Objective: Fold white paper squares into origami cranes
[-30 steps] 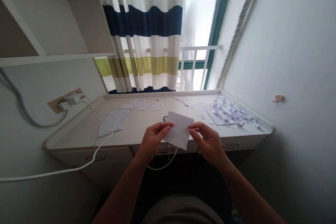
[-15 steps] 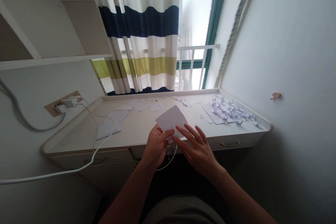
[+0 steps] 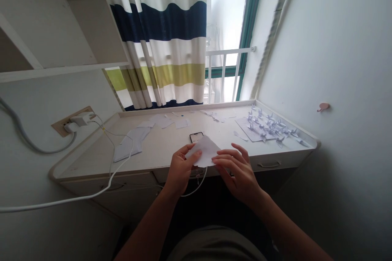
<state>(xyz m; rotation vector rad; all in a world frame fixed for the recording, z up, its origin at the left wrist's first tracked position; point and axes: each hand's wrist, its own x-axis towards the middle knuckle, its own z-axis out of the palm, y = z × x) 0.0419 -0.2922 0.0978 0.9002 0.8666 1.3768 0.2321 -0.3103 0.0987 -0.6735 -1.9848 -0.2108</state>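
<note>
My left hand [image 3: 183,170] pinches a sheet of white paper [image 3: 204,151] near the desk's front edge. The sheet looks triangular, possibly folded, and its lower part is tucked behind my fingers. My right hand [image 3: 239,172] is to its right, fingers spread and curved, with the fingertips at or very near the paper's right corner. It holds nothing. A black smartphone [image 3: 196,137] lies on the desk just behind the paper, partly hidden by it.
Several folded paper cranes [image 3: 269,127] sit on a paper sheet at the desk's right end. Loose white paper pieces [image 3: 131,144] lie at the left. A white cable [image 3: 112,181] runs from a wall socket across the desk and over its front.
The paper has dropped lower and now lies flatter, with a triangular outline. My right hand has moved closer to it, and the smartphone behind it now shows.
</note>
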